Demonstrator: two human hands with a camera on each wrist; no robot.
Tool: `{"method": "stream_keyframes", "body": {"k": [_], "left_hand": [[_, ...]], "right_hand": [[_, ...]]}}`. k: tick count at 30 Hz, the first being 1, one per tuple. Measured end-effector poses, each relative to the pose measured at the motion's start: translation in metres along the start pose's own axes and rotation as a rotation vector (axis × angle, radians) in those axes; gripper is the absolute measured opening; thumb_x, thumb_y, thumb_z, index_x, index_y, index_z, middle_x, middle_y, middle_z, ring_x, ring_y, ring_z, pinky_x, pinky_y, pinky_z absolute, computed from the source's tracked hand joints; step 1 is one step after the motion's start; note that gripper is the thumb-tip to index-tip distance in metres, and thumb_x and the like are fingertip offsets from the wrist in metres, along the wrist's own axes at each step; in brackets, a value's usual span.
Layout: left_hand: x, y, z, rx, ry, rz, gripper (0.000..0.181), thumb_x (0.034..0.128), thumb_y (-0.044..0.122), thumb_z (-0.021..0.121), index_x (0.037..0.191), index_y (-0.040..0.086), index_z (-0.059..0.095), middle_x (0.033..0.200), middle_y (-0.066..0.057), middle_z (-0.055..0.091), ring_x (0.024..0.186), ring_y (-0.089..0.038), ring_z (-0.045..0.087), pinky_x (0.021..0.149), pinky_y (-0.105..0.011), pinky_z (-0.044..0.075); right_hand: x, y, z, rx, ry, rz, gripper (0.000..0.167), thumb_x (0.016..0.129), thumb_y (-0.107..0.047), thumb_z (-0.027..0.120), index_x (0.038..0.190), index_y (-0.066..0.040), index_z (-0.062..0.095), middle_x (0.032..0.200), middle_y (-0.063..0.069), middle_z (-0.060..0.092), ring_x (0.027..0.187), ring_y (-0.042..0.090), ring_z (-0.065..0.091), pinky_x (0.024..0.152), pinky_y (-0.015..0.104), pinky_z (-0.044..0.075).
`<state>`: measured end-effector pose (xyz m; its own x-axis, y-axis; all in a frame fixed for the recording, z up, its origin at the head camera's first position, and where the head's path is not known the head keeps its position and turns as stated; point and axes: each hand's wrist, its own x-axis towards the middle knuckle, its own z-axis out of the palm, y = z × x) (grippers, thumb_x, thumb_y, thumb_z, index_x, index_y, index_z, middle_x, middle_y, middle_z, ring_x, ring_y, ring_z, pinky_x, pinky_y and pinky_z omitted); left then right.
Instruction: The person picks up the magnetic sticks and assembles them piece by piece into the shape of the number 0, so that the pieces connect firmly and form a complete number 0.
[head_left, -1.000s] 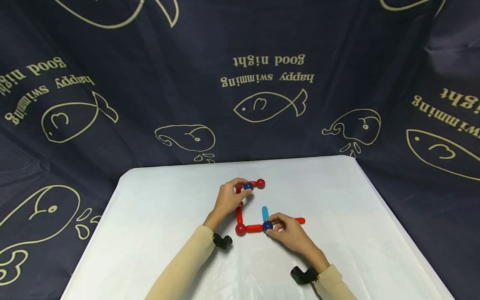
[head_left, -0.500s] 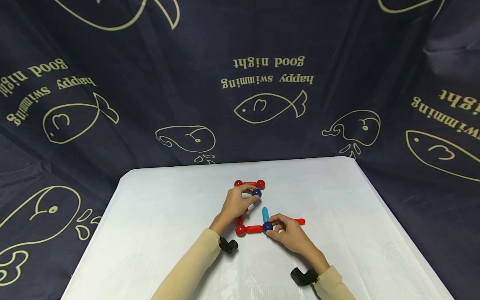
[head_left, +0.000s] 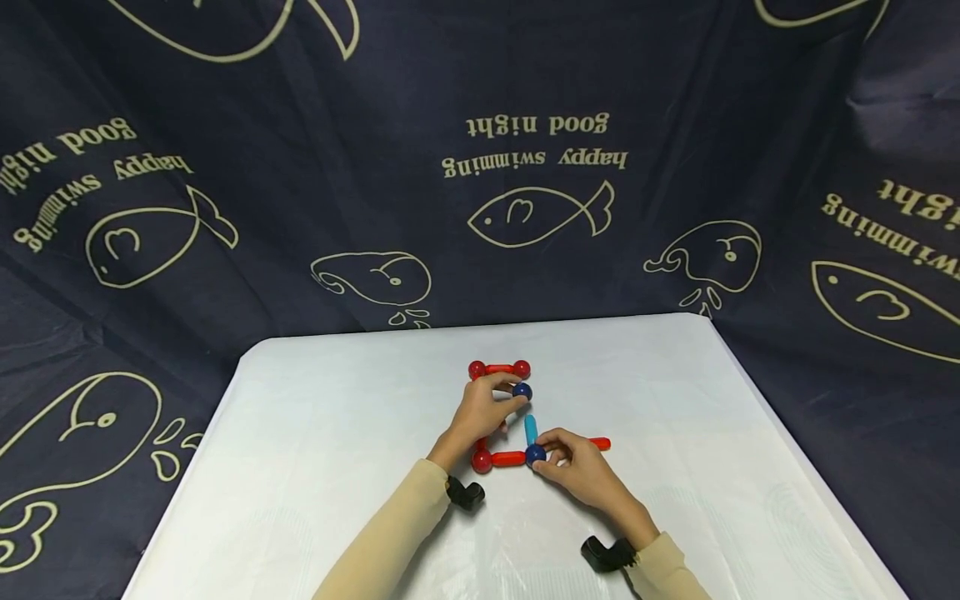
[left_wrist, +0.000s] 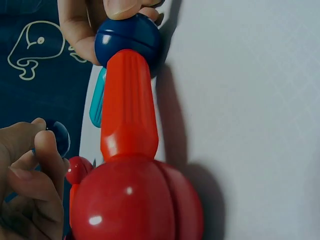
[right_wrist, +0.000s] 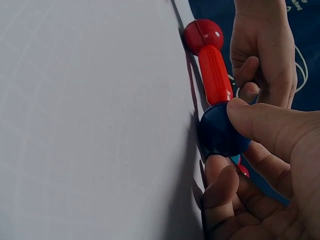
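My left hand (head_left: 480,410) pinches a loose-looking blue ball (head_left: 522,391) between thumb and fingers, a little beyond the tip of a light-blue stick (head_left: 530,428). That stick runs up from a second blue ball (head_left: 535,454), which the thumb and fingers of my right hand (head_left: 577,471) grip. From this second ball a red stick (head_left: 508,458) leads left to a red ball (head_left: 482,460). In the right wrist view the thumb presses on the blue ball (right_wrist: 222,131) beside the red stick (right_wrist: 215,74). My left hand hides most of the frame's left side.
At the back, another red stick (head_left: 499,368) joins two red balls, one at the left corner (head_left: 477,369) and one at the right (head_left: 522,368). A red stick end (head_left: 600,443) shows beyond my right hand. The white table (head_left: 360,400) meets a dark patterned cloth (head_left: 375,167).
My left hand has moved right and slightly nearer with its blue ball, away from the back left corner, uncovering the red ball there. The right hand keeps its grip in the same place.
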<state>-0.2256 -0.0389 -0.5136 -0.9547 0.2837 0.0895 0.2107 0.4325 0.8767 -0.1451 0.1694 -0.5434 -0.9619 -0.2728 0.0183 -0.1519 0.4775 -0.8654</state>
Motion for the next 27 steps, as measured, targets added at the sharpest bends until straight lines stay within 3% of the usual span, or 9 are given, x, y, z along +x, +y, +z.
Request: {"method": "stream_keyframes", "body": {"k": [12, 19, 27], "left_hand": [[-0.001, -0.003, 0.004, -0.016, -0.053, -0.009, 0.042, 0.0957, 0.024, 0.076, 0.133, 0.006, 0.067, 0.117, -0.016, 0.073, 0.043, -0.014, 0.061, 0.041, -0.024, 0.049], [0.001, -0.004, 0.008, 0.013, -0.065, -0.006, 0.042, 0.0959, 0.024, 0.075, 0.132, 0.004, 0.066, 0.114, -0.016, 0.074, 0.042, -0.011, 0.059, 0.041, -0.027, 0.05], [0.001, -0.006, 0.013, 0.067, -0.071, -0.046, 0.037, 0.0957, 0.024, 0.075, 0.128, 0.007, 0.069, 0.103, -0.009, 0.075, 0.041, -0.008, 0.057, 0.041, -0.025, 0.05]], "right_hand": [[-0.001, -0.002, 0.001, -0.007, 0.004, 0.012, 0.03, 0.089, -0.019, 0.082, 0.114, -0.009, 0.07, 0.1, 0.003, 0.073, 0.076, 0.006, 0.062, 0.065, 0.021, 0.049], [-0.001, -0.001, 0.0, 0.001, 0.001, -0.006, 0.03, 0.088, -0.018, 0.083, 0.114, -0.009, 0.07, 0.099, 0.003, 0.073, 0.075, 0.006, 0.062, 0.064, 0.021, 0.049], [0.0, 0.004, 0.0, 0.023, 0.005, -0.034, 0.03, 0.087, -0.017, 0.084, 0.113, -0.009, 0.07, 0.095, 0.003, 0.073, 0.072, 0.004, 0.061, 0.061, 0.021, 0.047]]}}
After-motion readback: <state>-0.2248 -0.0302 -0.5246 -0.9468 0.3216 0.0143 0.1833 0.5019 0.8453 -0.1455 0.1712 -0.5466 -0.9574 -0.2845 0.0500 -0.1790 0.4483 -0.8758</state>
